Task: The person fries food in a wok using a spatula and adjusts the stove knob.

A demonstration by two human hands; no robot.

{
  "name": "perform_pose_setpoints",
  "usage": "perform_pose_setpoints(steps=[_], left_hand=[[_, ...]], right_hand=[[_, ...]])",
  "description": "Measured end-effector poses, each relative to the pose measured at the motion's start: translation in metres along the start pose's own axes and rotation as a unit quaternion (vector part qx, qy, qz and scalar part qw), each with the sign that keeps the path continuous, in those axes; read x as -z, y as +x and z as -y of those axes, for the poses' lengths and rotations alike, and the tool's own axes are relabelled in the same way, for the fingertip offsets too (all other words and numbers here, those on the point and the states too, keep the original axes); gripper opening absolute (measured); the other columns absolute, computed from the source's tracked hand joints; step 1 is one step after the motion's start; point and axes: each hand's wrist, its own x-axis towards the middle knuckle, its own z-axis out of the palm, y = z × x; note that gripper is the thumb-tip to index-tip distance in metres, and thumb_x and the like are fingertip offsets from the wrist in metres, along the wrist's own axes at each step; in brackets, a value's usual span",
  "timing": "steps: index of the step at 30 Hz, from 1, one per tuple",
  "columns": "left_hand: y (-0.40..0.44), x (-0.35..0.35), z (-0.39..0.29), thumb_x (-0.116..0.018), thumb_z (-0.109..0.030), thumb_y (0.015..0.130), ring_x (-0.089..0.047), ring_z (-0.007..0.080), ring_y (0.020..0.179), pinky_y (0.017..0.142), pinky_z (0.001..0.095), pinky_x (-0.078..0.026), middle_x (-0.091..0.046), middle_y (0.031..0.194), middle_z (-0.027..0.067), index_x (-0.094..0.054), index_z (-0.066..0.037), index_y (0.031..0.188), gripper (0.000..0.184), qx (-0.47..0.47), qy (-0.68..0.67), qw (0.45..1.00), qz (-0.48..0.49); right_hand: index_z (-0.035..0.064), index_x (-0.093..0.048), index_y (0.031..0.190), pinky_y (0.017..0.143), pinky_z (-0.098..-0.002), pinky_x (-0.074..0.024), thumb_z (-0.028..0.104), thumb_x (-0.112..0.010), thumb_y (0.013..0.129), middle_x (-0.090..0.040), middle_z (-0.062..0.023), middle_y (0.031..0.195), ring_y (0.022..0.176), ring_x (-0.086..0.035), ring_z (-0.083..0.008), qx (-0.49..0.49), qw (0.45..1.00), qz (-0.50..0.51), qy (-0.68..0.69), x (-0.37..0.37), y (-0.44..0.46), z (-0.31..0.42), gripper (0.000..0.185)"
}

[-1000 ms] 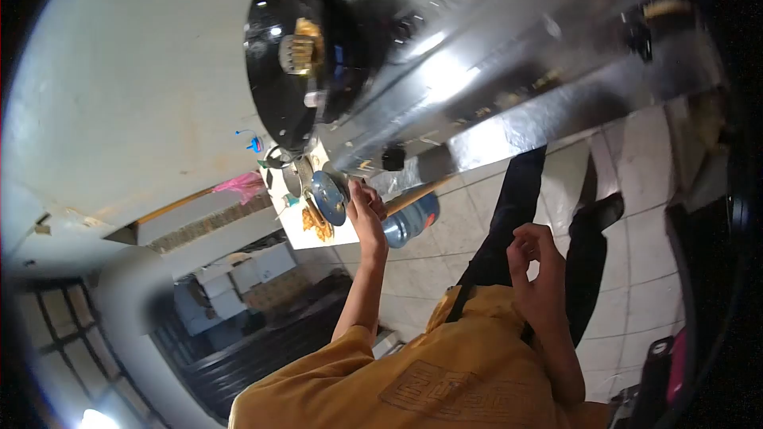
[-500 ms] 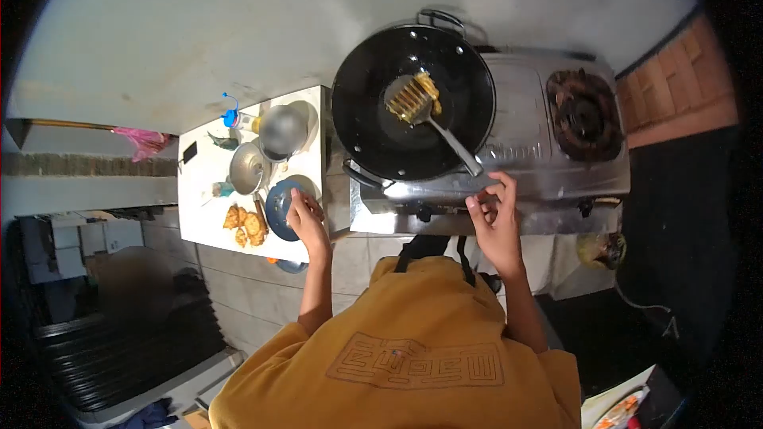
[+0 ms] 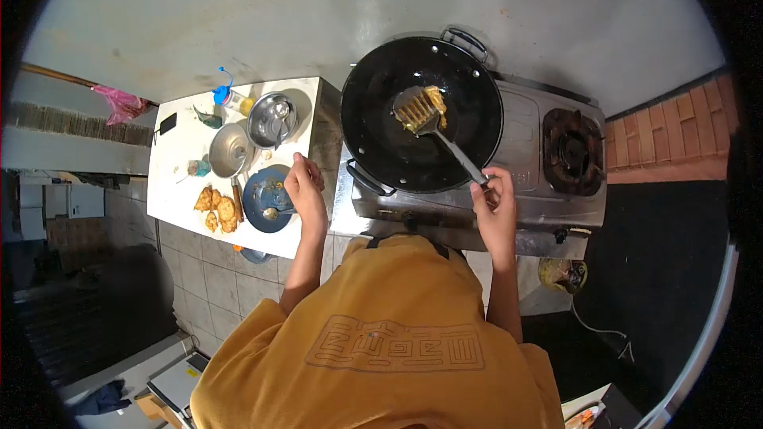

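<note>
My right hand (image 3: 496,210) pinches the end of the grey handle of a slotted spatula (image 3: 461,157). The spatula's head lies in a black wok (image 3: 381,111), with a piece of yellow-brown food (image 3: 435,103) on and beside it. My left hand (image 3: 307,187) is in the air just right of a blue plate (image 3: 268,199), its fingers curled together with nothing visible in them. A spoon (image 3: 276,212) rests on that plate.
On the white table (image 3: 176,171) are a metal bowl (image 3: 272,120), a metal pan (image 3: 230,149), fried pieces (image 3: 227,213), a blue-capped bottle (image 3: 230,100) and a phone (image 3: 168,123). The stove's bare burner (image 3: 574,151) is at the right.
The view has turned level and shifted toward the wok and table. My right hand, formerly away from the spatula, has taken hold of its handle. My left hand remains near the blue plate.
</note>
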Motion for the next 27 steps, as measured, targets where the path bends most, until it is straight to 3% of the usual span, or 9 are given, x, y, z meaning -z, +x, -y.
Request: perform_pose_setpoints(steps=[8, 11, 13, 16, 20, 23, 25, 26, 27], left_hand=[[-0.007, 0.004, -0.004, -0.040, -0.043, 0.105, -0.030, 0.0064, 0.051, 0.048, 0.0254, -0.022, -0.038, 0.059, -0.0023, -0.045, -0.008, 0.066, 0.052, 0.000, -0.037, 0.999, -0.005], [-0.006, 0.008, -0.004, -0.040, -0.043, 0.105, -0.029, 0.0069, 0.051, 0.048, 0.0249, -0.022, -0.034, 0.059, -0.0028, -0.042, -0.010, 0.069, 0.049, -0.006, -0.022, 1.000, -0.017], [-0.004, 0.009, -0.004, -0.040, -0.042, 0.106, -0.030, 0.0064, 0.050, 0.047, 0.0251, -0.022, -0.038, 0.059, -0.0025, -0.043, -0.008, 0.066, 0.052, 0.003, -0.053, 0.999, -0.009], [-0.005, 0.008, -0.003, -0.040, -0.041, 0.106, -0.030, 0.0063, 0.049, 0.047, 0.0244, -0.022, -0.038, 0.058, -0.0026, -0.043, -0.008, 0.065, 0.052, 0.006, -0.056, 0.998, -0.010], [-0.005, 0.012, 0.004, -0.039, -0.042, 0.105, -0.030, 0.0070, 0.051, 0.047, 0.0251, -0.022, -0.037, 0.060, -0.0015, -0.042, -0.010, 0.069, 0.049, 0.018, -0.061, 0.998, 0.007], [0.001, 0.015, 0.008, -0.038, -0.039, 0.106, -0.038, 0.0085, 0.055, 0.052, 0.0247, -0.030, -0.043, 0.065, 0.0003, -0.048, -0.006, 0.074, 0.047, 0.013, -0.056, 0.998, 0.024], [0.005, 0.010, 0.005, -0.039, -0.032, 0.106, -0.047, 0.0108, 0.068, 0.064, 0.0262, -0.040, -0.052, 0.073, 0.0025, -0.056, 0.000, 0.081, 0.043, -0.090, -0.039, 0.995, 0.009], [0.007, 0.012, 0.004, -0.039, -0.032, 0.106, -0.047, 0.0108, 0.068, 0.064, 0.0262, -0.040, -0.052, 0.073, 0.0025, -0.056, 0.000, 0.081, 0.043, -0.088, -0.040, 0.995, 0.010], [0.009, 0.014, 0.002, -0.040, -0.028, 0.106, -0.052, 0.0134, 0.080, 0.076, 0.0286, -0.042, -0.056, 0.084, 0.0051, -0.057, 0.002, 0.093, 0.037, -0.107, -0.022, 0.994, 0.022]], right_hand=[[0.0076, -0.054, 0.124, 0.055, -0.0188, -0.0386, 0.002, -0.066, 0.092, -0.049, 0.0023, 0.087, 0.069, -0.048, -0.0036, 0.055, 0.977, 0.038, 0.201, -0.020, 0.046, 0.019, 0.035], [0.0086, -0.054, 0.125, 0.057, -0.0189, -0.0400, 0.003, -0.068, 0.091, -0.049, 0.0020, 0.088, 0.071, -0.050, -0.0046, 0.071, 0.978, 0.052, 0.188, -0.035, 0.061, 0.025, 0.037], [0.0074, -0.055, 0.123, 0.058, -0.0194, -0.0419, 0.006, -0.069, 0.091, -0.051, 0.0017, 0.087, 0.073, -0.053, -0.0052, 0.111, 0.978, 0.041, 0.169, -0.047, 0.070, 0.017, 0.035], [0.0027, -0.063, 0.107, 0.060, -0.0230, -0.0449, 0.015, -0.064, 0.095, -0.064, -0.0041, 0.086, 0.070, -0.057, -0.0057, 0.143, 0.989, 0.007, -0.034, -0.054, 0.079, 0.018, 0.016], [0.0015, -0.064, 0.101, 0.058, -0.0244, -0.0448, 0.014, -0.062, 0.096, -0.066, -0.0067, 0.084, 0.067, -0.057, -0.0072, 0.166, 0.980, 0.020, -0.104, -0.049, 0.083, 0.032, 0.014], [0.0012, -0.064, 0.098, 0.057, -0.0247, -0.0443, 0.014, -0.062, 0.096, -0.064, -0.0065, 0.079, 0.064, -0.056, -0.0078, 0.187, 0.972, 0.028, -0.140, -0.041, 0.081, 0.059, 0.013], [0.0010, -0.064, 0.096, 0.055, -0.0252, -0.0435, 0.012, -0.062, 0.095, -0.062, -0.0055, 0.074, 0.060, -0.054, -0.0079, 0.191, 0.969, 0.020, -0.155, -0.034, 0.074, 0.087, 0.011], [0.0008, -0.064, 0.095, 0.054, -0.0256, -0.0431, 0.011, -0.062, 0.093, -0.062, -0.0053, 0.073, 0.059, -0.053, -0.0077, 0.207, 0.964, 0.005, -0.167, -0.031, 0.072, 0.096, 0.010], [0.0007, -0.064, 0.094, 0.053, -0.0259, -0.0427, 0.010, -0.062, 0.092, -0.061, -0.0052, 0.072, 0.057, -0.051, -0.0075, 0.222, 0.958, -0.010, -0.179, -0.028, 0.070, 0.104, 0.009]])
